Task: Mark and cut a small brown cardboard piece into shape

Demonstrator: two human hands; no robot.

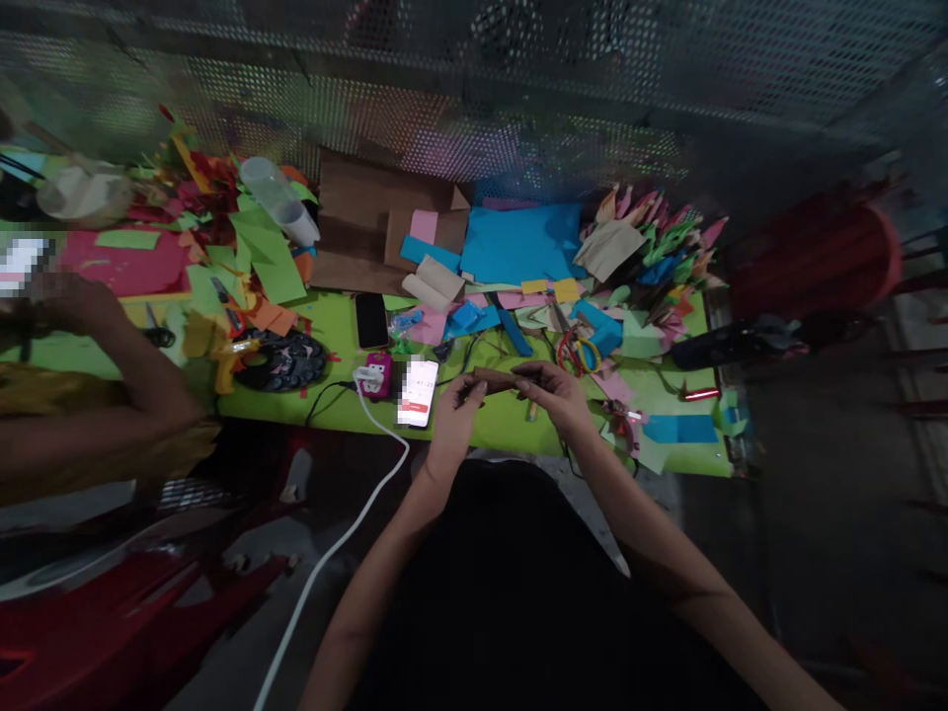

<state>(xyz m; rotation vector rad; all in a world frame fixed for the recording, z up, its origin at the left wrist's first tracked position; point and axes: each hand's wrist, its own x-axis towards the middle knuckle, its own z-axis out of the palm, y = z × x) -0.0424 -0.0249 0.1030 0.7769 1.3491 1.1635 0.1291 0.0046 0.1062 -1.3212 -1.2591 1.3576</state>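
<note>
Between my two hands is a small rolled or folded piece of brown paper, held level above the table's front part. My left hand pinches its left end between thumb and fingers. At the other end, my right hand is closed on the paper too. A lit phone lies just left of my left hand. Scissors with red and yellow handles rest beyond my right hand. A glue gun, partly hard to make out, lies to the right.
Blue paper, brown cardboard and a bundle of paper flowers lie along the back. A pink power socket has a white cable hanging over the front edge. At left is another person's arm.
</note>
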